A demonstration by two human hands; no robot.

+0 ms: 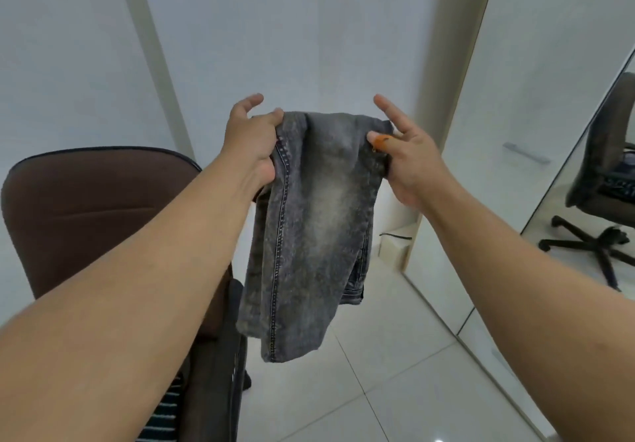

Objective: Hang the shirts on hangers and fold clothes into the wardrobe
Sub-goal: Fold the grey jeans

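The fingers of the left hand point(252, 139) are closed on the top left corner of the folded jeans point(309, 228), with the thumb over the front of the cloth and the index finger lifted free. The right hand point(409, 159) pinches the top right corner between thumb and one finger, and its other fingers are spread and point upward; a small orange mark point(380, 139) shows at the thumb, but what it is cannot be told. The jeans hang in the air between the two hands, well above the floor point(395, 373), doubled over so that a shorter layer ends behind the longer front one. The denim is grey and faded, with a paler worn patch in the middle and a line of light stitching down the left seam. To the left, near the left forearm, stands a brown padded chair point(86, 201) with a dark piping on the edge of its back; some striped cloth point(161, 417) lies low on it. The floor has pale glossy tiles. Behind the jeans is a white wall point(275, 29), and at the right a mirror point(584, 183) reflects a dark office chair on a star base.
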